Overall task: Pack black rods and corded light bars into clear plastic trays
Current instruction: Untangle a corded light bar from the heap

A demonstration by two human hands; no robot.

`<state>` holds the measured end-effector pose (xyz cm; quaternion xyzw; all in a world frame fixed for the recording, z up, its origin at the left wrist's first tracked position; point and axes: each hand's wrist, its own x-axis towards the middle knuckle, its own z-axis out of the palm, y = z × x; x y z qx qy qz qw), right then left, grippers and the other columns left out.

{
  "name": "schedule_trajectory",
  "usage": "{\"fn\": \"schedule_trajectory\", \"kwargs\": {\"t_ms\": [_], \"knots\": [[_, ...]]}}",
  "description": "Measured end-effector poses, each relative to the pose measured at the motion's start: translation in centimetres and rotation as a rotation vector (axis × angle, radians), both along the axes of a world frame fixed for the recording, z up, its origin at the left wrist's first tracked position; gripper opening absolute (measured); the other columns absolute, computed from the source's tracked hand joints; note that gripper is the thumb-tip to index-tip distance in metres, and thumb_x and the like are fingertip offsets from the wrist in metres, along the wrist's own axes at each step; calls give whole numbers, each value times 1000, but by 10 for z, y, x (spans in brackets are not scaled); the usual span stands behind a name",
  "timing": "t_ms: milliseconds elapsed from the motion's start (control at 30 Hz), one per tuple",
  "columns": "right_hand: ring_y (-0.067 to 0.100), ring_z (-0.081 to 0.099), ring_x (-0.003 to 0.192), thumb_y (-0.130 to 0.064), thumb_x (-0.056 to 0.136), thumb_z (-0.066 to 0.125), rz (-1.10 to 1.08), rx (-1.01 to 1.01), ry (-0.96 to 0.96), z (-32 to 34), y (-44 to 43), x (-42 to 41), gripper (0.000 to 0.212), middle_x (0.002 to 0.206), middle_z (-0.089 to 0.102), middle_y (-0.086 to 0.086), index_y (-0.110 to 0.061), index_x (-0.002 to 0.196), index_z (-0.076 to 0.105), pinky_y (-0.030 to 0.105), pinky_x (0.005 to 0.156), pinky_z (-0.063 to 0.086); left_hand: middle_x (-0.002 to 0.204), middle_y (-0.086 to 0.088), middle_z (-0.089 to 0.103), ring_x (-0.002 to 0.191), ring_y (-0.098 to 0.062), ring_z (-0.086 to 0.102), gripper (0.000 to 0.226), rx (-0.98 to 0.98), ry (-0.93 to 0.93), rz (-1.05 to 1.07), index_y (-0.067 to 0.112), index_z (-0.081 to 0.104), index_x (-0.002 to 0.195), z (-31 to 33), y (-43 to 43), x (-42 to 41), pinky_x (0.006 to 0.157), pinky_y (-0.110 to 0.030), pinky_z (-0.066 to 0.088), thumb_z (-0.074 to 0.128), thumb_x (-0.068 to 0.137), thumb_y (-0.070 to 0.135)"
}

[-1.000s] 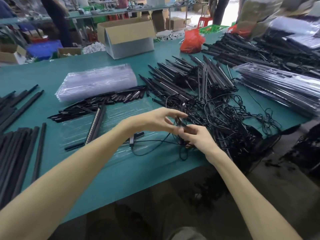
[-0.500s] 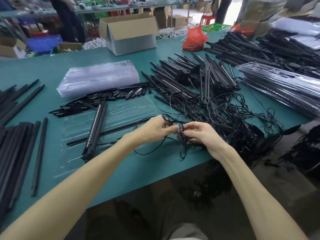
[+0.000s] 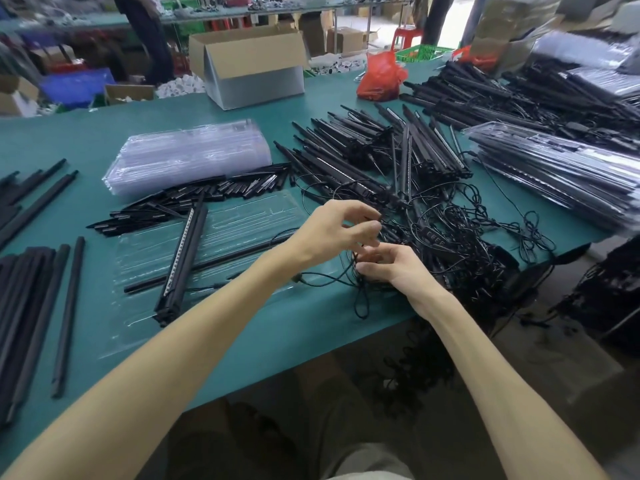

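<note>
— Teal covers the whole work table [image 3: 86, 140]; what lies on it by the flat clear plastic tray [image 3: 221, 244] in front of the person?

— One black light bar with a pale strip along its edge [image 3: 181, 265] lies across that tray, and a thin black rod [image 3: 207, 263] crosses under it at a slant. Just behind the tray runs a row of short black connector pieces [image 3: 194, 199], and behind those sits a wrapped stack of clear plastic trays [image 3: 187, 157].

— And the hands?

— Both work just right of the tray, in the tangle of thin black cords [image 3: 450, 244]. The left hand [image 3: 332, 233] has thumb and forefinger curled toward each other at a cord, the other fingers loosely bent. The right hand [image 3: 394, 268], just nearer the table edge, has its fingers curled around a bunch of cord; a loop [image 3: 360, 299] hangs down from it.

— Anything else?

— Left of the tray lies a bundle of long black rods [image 3: 24, 299]. Behind the cords is a heap of black corded light bars [image 3: 398, 150]; well right of the tray, stacked filled trays [image 3: 561, 171].
</note>
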<state>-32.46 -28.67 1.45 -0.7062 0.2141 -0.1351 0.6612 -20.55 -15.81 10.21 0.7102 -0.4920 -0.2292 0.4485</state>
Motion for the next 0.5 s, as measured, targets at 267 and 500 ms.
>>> {"fn": "schedule_trajectory", "kwargs": {"t_ms": [267, 500], "knots": [[9, 70, 77, 3, 84, 75, 16, 97, -37, 1, -2, 3, 18, 86, 75, 2, -10, 96, 74, 18, 70, 55, 96, -5, 68, 81, -16, 67, 11, -10, -319, 126, 8, 68, 103, -25, 29, 10, 80, -34, 55, 57, 100, 9], [9, 70, 77, 2, 84, 74, 12, 121, -66, 2, -3, 2, 19, 85, 75, 0, -15, 94, 75, 17, 71, 55, 91, 5, 61, 92, -16, 58, 17, 268, -545, -79, 17, 74, 99, -45, 50, 16, 84, -33, 46, 74, 90, 32]]}}
